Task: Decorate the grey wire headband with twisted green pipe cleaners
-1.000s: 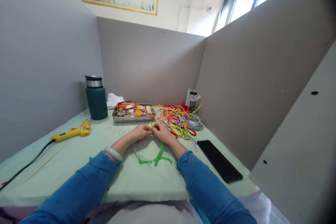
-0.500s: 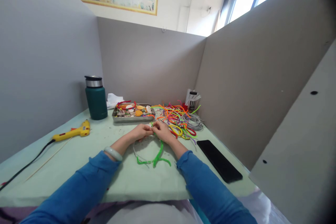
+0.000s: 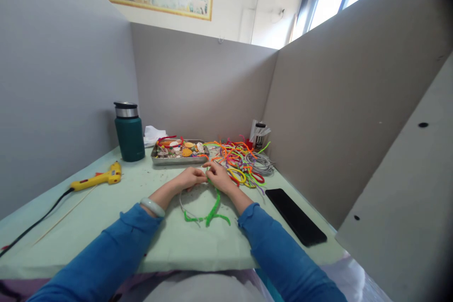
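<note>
A wire ring partly wrapped in green pipe cleaner (image 3: pixel 214 210) is held just above the table's middle. My left hand (image 3: pixel 193 178) pinches the far side of the ring, its fingers bent together. Right beside it, my right hand (image 3: pixel 217 175) is closed on the green pipe cleaner, fingertips nearly touching those of the left. The bare grey wire shows on the ring's left, and loose green ends stick out at the near side. Exactly what lies between the fingertips is hidden.
Behind my hands stand a metal tray (image 3: pixel 180 161) of shells and a heap of colourful pipe cleaners (image 3: pixel 233 155). A yellow glue gun (image 3: pixel 95 180), a thin stick (image 3: pixel 63 215) and a green bottle (image 3: pixel 130 137) are left; a black phone (image 3: pixel 295 217) lies right. Grey partitions (image 3: pixel 205 80) enclose the table.
My right fingers have shifted slightly at the top of the ring, and the green tip that showed above them is now mostly covered. The left hand stays nearly still.
</note>
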